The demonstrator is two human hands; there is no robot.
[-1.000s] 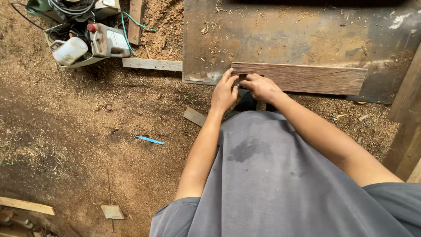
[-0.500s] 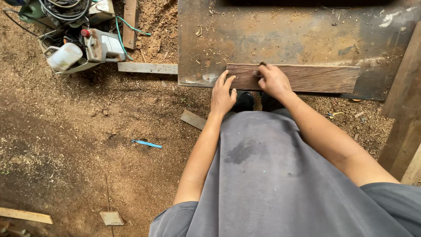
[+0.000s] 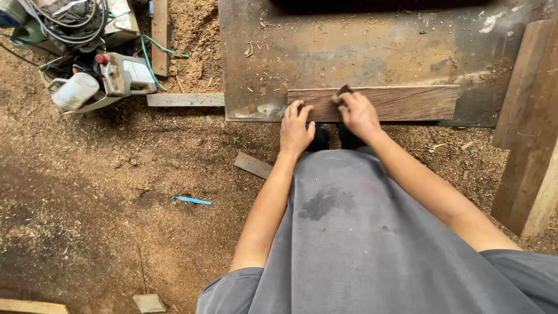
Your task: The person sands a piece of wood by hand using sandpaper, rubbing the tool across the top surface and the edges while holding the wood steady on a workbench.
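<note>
A brown wooden board (image 3: 401, 102) lies along the near edge of a dark, dusty work surface (image 3: 360, 52). My left hand (image 3: 295, 129) rests flat on the board's left end, fingers spread. My right hand (image 3: 358, 114) presses a small dark piece (image 3: 342, 92), perhaps sandpaper or a scraper, onto the board just right of the left hand. Both arms reach forward over my grey shirt.
The ground is covered in sawdust. A white jug (image 3: 74, 91), a power tool (image 3: 125, 74) and cables sit at the far left. A wooden strip (image 3: 185, 100), a wood offcut (image 3: 253, 165) and a blue tool (image 3: 190, 200) lie on the ground. Upright planks (image 3: 526, 128) stand at the right.
My right hand has slid right and further onto the board with the small dark piece. The left hand stays on the board's left end. The camera view shifted slightly.
</note>
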